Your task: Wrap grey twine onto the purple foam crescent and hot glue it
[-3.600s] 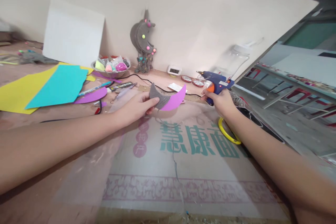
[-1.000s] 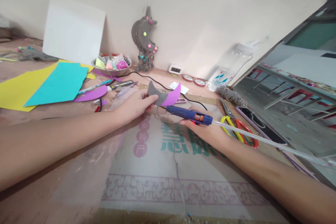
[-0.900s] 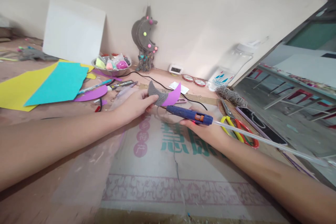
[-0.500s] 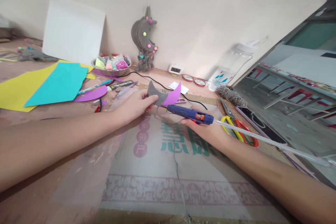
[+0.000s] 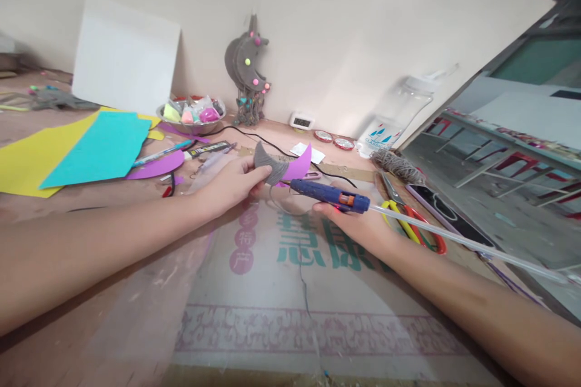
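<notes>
Between the thumb and fingers of my left hand is a purple paper crescent, its left part covered with grey yarn. My right hand is wrapped round a blue glue gun with a long clear glue stick coming out of its back. The gun's nozzle points left and sits at the crescent's lower edge, by the end of the yarn; whether it touches is unclear. A loose strand of grey yarn hangs below, running down over the printed plastic sheet.
Scissors, a yarn bundle and a phone lie at right. A water bottle and a small clock stand behind. Coloured sheets and a bowl are at left. A crescent ornament hangs on the wall.
The glue gun's nozzle has shifted slightly against the crescent's lower edge. Both hands keep their hold, and the view has tilted a little.
</notes>
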A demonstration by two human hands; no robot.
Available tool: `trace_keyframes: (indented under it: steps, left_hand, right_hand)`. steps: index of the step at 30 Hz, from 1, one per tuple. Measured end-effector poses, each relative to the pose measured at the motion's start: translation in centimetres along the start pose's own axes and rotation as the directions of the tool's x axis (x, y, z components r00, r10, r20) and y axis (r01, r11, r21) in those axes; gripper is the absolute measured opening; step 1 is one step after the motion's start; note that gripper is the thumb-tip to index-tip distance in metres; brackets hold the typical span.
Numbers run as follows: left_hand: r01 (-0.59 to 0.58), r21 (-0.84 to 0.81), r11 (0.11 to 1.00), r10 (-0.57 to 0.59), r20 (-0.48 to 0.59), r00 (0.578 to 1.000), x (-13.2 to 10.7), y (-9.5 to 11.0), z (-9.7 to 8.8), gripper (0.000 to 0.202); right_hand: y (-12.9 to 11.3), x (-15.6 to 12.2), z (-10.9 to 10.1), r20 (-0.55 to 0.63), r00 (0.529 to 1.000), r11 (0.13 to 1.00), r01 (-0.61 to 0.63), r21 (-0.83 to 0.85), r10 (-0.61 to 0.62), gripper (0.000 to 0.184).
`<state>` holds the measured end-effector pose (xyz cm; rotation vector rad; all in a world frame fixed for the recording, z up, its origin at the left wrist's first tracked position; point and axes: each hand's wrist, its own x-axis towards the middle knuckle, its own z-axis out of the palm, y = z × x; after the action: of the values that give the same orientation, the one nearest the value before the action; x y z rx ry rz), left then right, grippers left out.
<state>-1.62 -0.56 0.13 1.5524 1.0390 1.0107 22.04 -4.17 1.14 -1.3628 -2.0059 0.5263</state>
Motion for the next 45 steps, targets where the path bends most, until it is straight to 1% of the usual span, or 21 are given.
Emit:
trace_keyframes:
  steps: [3,5,8,13,17,19,24,29,35,39,45]
  left_hand:
    - [-0.021,0.036,0.999,0.02,0.01,1.0,0.0,0.1,0.0,0.034]
    - [-0.02,0.04,0.999,0.019,0.011,1.0,0.0,0.1,-0.1,0.034]
    - [-0.018,0.048,0.999,0.018,0.005,1.0,0.0,0.0,-0.1,0.034]
    - [-0.006,0.043,0.999,0.006,0.0,1.0,0.1,-0.1,-0.1,0.034]
    - [-0.001,0.085,0.996,0.001,-0.007,1.0,-0.1,0.0,-0.2,0.035]
    - [-0.003,0.098,0.995,0.004,-0.01,1.0,-0.2,0.0,-0.2,0.034]
    - [-0.002,0.103,0.995,0.004,-0.015,1.0,-0.1,0.0,-0.3,0.033]
    - [-0.027,0.111,0.993,0.027,0.001,1.0,-0.1,0.0,-0.2,0.035]
    - [-0.008,0.064,0.998,0.007,0.01,1.0,-0.2,0.1,-0.1,0.033]
    - [-0.007,0.083,0.997,0.006,0.007,1.0,-0.2,0.1,-0.1,0.034]
    - [-0.024,0.12,0.992,0.024,-0.003,1.0,-0.3,0.4,0.0,0.032]
  right_hand:
    - [0.2,0.1,0.0,0.001,1.0,1.0,-0.007,-0.017,0.007,0.024]
    - [0.3,0.2,0.0,-0.013,1.0,1.0,0.012,-0.01,-0.012,0.024]
    - [0.5,0.3,0.0,-0.034,0.999,1.0,0.02,0.007,-0.02,0.028]
    - [0.8,0.4,0.1,-0.048,0.999,0.999,-0.016,0.032,0.018,0.029]
    - [0.9,0.5,0.0,-0.1,0.994,0.998,-0.047,0.042,0.051,0.033]
    - [1.0,0.5,-0.1,-0.101,0.993,0.998,-0.05,0.041,0.054,0.033]
    - [1.2,0.5,-0.1,-0.11,0.992,0.998,-0.068,-0.017,0.066,0.03]
    - [0.9,0.6,-0.2,-0.112,0.989,0.995,-0.095,-0.012,0.093,0.029]
    - [0.7,0.8,-0.3,-0.113,0.988,0.994,-0.103,0.023,0.105,0.031]
    - [0.4,0.9,-0.4,-0.104,0.983,0.989,-0.146,0.036,0.149,0.031]
    - [-0.3,0.9,-0.6,-0.119,0.978,0.985,-0.17,0.027,0.172,0.027]
